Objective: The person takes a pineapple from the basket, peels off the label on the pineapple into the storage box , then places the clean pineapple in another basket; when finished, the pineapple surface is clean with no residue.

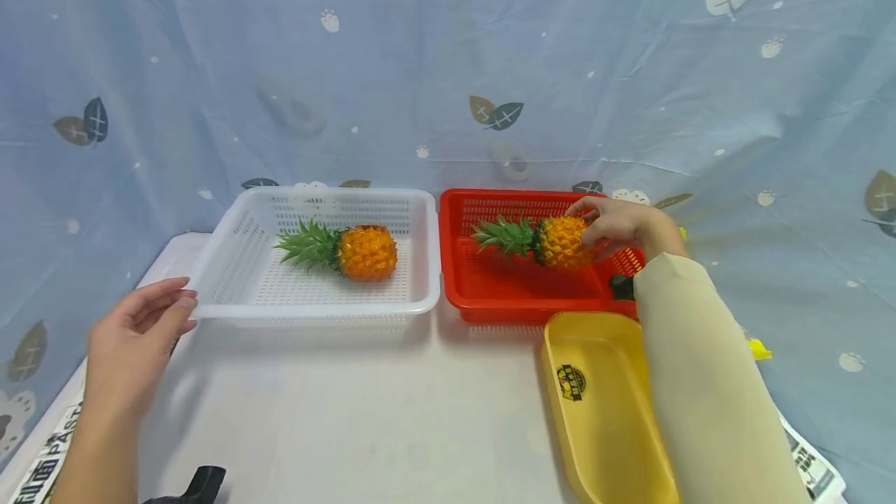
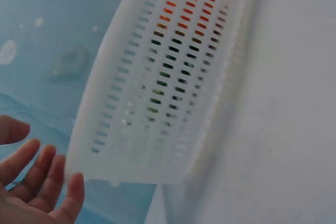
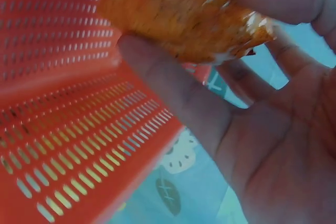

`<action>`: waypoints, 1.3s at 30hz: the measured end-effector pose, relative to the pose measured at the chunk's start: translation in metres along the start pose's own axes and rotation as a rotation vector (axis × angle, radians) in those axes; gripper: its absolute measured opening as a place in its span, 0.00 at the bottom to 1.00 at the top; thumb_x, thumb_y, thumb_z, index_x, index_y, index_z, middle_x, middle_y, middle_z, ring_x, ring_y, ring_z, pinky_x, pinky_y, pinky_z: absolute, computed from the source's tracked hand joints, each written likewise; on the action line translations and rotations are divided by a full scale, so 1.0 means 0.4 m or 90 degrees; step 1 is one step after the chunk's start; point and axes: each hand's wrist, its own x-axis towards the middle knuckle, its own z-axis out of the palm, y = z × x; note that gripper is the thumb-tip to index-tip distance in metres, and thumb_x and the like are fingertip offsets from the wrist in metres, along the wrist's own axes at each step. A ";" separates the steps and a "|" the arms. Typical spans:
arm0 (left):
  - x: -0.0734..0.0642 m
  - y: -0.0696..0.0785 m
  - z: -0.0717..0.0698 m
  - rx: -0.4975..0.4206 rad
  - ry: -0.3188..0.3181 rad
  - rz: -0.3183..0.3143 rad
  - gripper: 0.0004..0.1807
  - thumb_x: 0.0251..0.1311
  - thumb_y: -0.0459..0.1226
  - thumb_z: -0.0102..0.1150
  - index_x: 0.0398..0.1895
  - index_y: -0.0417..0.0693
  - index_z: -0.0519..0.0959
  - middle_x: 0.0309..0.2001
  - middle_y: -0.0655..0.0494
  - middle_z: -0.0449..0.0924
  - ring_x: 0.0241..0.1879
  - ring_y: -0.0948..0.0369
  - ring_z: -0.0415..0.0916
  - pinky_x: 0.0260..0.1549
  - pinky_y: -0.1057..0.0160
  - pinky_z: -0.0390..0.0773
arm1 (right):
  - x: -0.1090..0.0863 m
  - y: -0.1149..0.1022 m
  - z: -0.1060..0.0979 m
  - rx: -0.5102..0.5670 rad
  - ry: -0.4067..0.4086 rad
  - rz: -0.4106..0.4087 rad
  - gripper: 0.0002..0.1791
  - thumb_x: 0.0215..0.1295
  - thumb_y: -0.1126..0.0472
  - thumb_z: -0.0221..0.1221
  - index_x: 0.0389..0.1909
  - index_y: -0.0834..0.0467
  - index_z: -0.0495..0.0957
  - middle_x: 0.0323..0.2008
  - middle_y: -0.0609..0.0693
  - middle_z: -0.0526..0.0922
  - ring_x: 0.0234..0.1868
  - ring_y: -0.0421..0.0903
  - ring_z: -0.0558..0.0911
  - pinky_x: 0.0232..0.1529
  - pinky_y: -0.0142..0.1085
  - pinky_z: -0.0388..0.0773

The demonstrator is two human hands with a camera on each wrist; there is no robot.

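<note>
Pineapple (image 1: 562, 245) located within the red basket (image 1: 504, 305), crown directed toward the white basket (image 1: 315, 309); its base end is gripped between the thumb and fingers of the right hand (image 1: 619, 224). Left hand (image 1: 138, 337): fingers loosely bent and parted, nothing grasped, fingertips placed at the white basket's near left corner. A second pineapple (image 1: 367, 253) is contained in the white basket. A yellow tray (image 1: 605, 411) is set on the surface (image 1: 350, 411).

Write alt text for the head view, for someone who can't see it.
A person's right hand grips a pineapple in or just above a red basket. To the left, a white basket holds another pineapple, with the left hand at the basket's near left corner. A yellow tray sits in front of the red basket.
</note>
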 end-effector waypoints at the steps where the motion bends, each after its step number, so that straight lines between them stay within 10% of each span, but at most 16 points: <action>1: 0.002 -0.002 0.000 0.002 0.011 -0.018 0.15 0.69 0.32 0.63 0.56 0.54 0.83 0.40 0.74 0.84 0.34 0.76 0.84 0.33 0.81 0.81 | 0.003 0.002 -0.001 -0.004 0.000 0.006 0.41 0.63 0.70 0.55 0.76 0.63 0.51 0.77 0.70 0.47 0.57 0.59 0.75 0.56 0.53 0.84; 8: 0.028 -0.010 0.001 0.064 0.109 -0.147 0.16 0.69 0.38 0.63 0.58 0.56 0.81 0.42 0.71 0.74 0.35 0.77 0.78 0.29 0.82 0.80 | 0.034 0.003 -0.004 -0.009 -0.005 0.041 0.40 0.65 0.70 0.56 0.76 0.61 0.52 0.71 0.68 0.55 0.53 0.57 0.78 0.58 0.53 0.84; 14: 0.052 -0.036 -0.006 0.218 0.021 -0.107 0.33 0.71 0.42 0.61 0.76 0.42 0.66 0.46 0.69 0.67 0.35 0.76 0.76 0.32 0.77 0.83 | 0.060 -0.005 -0.012 -0.011 -0.008 0.043 0.41 0.64 0.73 0.54 0.77 0.60 0.52 0.78 0.67 0.45 0.60 0.61 0.73 0.60 0.55 0.82; 22: 0.072 -0.054 0.003 0.116 -0.010 -0.140 0.35 0.70 0.39 0.64 0.78 0.43 0.65 0.45 0.64 0.66 0.38 0.73 0.76 0.32 0.73 0.86 | 0.082 0.012 -0.018 -0.013 -0.002 0.040 0.40 0.66 0.72 0.52 0.78 0.59 0.51 0.80 0.68 0.43 0.64 0.63 0.69 0.64 0.57 0.78; 39: 0.066 -0.056 0.003 0.206 -0.027 -0.094 0.36 0.72 0.44 0.60 0.78 0.38 0.63 0.45 0.71 0.70 0.38 0.78 0.77 0.35 0.75 0.85 | 0.118 0.074 -0.002 0.005 0.036 0.031 0.41 0.63 0.73 0.55 0.77 0.62 0.53 0.75 0.69 0.52 0.60 0.60 0.69 0.57 0.49 0.84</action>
